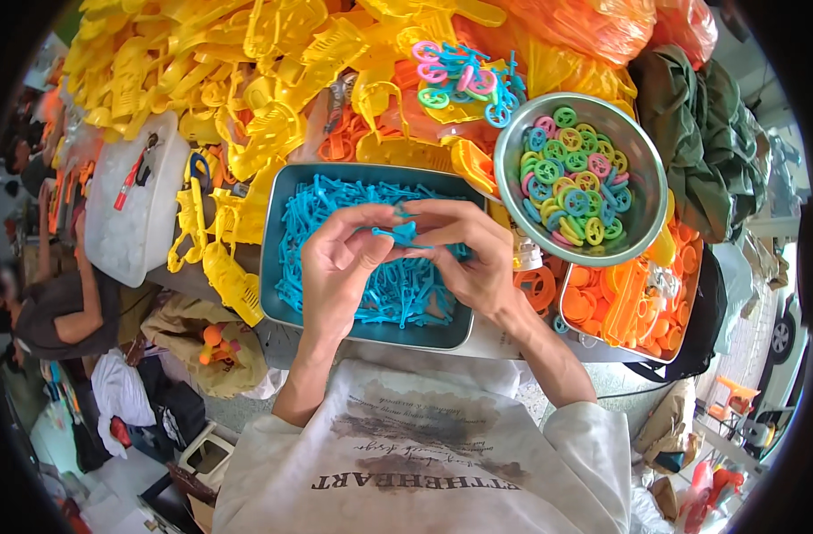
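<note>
Above a metal tray (371, 330), my left hand (340, 262) and my right hand (473, 254) meet fingertip to fingertip. Pinched between them is a small blue plastic part (405, 233), a thin stem with a wider end. Fingers cover some of it, so its full shape is hidden. Many similar thin blue plastic parts (313, 209) lie loosely heaped in the tray below. Right of my hands stands a round steel bowl (502, 169) holding small spoked plastic wheels (587, 182) in pink, green, yellow and blue.
Yellow plastic toy parts (202, 53) pile up across the back. Blue parts with coloured wheels (469, 80) rest beyond the bowl. A second tray holds orange parts (616, 303). A white tub (126, 231) carries a red-handled tool (130, 182). Another person (64, 294) sits at left.
</note>
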`<control>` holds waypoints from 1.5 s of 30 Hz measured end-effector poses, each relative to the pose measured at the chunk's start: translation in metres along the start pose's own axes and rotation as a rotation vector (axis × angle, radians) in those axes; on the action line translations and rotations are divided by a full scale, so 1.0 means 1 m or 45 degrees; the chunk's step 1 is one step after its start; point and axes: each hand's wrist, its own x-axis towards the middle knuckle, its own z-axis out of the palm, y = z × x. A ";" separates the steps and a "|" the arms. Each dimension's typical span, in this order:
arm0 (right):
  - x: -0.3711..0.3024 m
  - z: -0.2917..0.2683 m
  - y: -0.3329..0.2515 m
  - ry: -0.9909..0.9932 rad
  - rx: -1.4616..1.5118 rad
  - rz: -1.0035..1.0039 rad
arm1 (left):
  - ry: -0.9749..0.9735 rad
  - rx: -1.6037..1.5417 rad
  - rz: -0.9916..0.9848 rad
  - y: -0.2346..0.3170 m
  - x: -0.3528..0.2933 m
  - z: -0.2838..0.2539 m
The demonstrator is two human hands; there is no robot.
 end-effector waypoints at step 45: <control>-0.003 0.001 -0.011 -0.052 0.057 0.573 | 0.017 1.136 0.262 -0.004 -0.016 -0.024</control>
